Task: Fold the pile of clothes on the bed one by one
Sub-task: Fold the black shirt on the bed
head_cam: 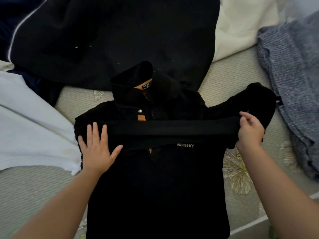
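L hand (pixel 97 149) flat on black shirt (pixel 155 187); R hand (pixel 250 131) pinches its sleeve (pixel 172 129).

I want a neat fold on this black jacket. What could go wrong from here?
1. The sleeve lies across the chest while only the flat left hand presses it; it may slide back.
2. The right hand pinches bunched shoulder fabric, which may leave a lump.
3. The collar stands up and could crease.
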Motion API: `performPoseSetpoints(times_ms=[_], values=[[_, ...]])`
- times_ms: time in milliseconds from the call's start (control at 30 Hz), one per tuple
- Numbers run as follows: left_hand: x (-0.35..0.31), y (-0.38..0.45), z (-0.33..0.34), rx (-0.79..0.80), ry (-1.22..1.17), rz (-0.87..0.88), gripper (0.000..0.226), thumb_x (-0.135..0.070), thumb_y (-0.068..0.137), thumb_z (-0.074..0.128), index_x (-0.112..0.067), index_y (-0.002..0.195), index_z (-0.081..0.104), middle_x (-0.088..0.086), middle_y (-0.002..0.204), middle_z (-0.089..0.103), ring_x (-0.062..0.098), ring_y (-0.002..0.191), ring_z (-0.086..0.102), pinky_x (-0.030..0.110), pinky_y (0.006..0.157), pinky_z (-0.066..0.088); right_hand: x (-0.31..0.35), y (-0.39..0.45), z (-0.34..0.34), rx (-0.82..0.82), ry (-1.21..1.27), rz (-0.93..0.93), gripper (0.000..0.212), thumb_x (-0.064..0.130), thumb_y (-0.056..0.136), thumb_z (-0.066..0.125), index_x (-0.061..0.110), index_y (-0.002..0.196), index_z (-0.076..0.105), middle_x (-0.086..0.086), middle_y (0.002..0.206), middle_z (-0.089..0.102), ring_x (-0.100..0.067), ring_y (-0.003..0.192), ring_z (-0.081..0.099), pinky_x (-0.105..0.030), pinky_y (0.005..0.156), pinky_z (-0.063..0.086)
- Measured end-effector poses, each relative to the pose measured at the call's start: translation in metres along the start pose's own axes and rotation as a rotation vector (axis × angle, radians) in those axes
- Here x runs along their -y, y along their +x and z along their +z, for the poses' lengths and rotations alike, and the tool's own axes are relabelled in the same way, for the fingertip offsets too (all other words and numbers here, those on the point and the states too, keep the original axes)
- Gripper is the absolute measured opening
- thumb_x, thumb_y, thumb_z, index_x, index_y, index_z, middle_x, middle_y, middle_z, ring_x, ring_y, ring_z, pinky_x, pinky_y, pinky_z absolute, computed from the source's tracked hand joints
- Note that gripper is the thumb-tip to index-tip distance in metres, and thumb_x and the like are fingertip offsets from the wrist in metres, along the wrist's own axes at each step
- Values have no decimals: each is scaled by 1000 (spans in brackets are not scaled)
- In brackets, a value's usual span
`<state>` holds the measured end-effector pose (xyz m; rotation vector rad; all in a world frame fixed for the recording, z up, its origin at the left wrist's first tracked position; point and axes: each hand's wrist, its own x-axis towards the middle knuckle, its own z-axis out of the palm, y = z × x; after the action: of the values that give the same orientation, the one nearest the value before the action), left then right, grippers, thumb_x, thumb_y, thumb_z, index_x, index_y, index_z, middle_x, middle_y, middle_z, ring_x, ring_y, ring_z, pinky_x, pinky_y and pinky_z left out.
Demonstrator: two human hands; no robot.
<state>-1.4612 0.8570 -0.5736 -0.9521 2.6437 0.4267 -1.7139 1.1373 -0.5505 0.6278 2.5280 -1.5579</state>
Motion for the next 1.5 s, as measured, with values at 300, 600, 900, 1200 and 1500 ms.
performPoseSetpoints(times_ms=[300, 600, 900, 1200, 1500], values=[[16, 3, -6, 101, 69, -24, 131, -95, 41, -12, -20, 146, 9, 13, 154, -3, 25, 141, -11, 51, 110, -7, -1, 9, 2, -153, -93, 58, 25, 4, 93, 41, 6, 103, 63, -11, 111, 65, -14, 103, 59, -18, 89, 40], [0, 3, -25, 152, 138, -8, 125, -96, 48, 6, -21, 147, 7, 14, 154, -4, 25, 141, -11, 53, 110, -4, -8, -43, -1, 107, -801, -519, 46, 19, 90, 54, -1, 130, 46, -24, 139, 38, -41, 125, 38, -49, 95, 33], [-114, -14, -3, -29, 60, 458, 70, -37, 79, 67, -4, 134, 42, 21, 143, 35, 32, 133, 13, 51, 106, 16, -24, -7, -59, 38, -784, -337, 53, 33, 90, 49, 0, 132, 43, -22, 138, 40, -37, 130, 34, -49, 104, 24], [-152, -8, 34, 225, 342, 289, 73, -59, 91, 20, -19, 144, -11, 4, 153, -17, 20, 139, -20, 42, 112, -9, -18, 48, -105, -60, -475, -62, 22, 4, 88, 49, -4, 102, 64, -26, 99, 64, -35, 93, 58, -36, 80, 42], [-133, -41, -11, 118, 190, 280, 55, -42, 95, 33, -28, 145, 16, 1, 155, 4, 21, 142, -4, 42, 114, 6, 36, -33, -169, 46, -81, -188, 27, 2, 92, 41, 22, 76, 48, 7, 75, 47, 4, 65, 48, -5, 59, 38]])
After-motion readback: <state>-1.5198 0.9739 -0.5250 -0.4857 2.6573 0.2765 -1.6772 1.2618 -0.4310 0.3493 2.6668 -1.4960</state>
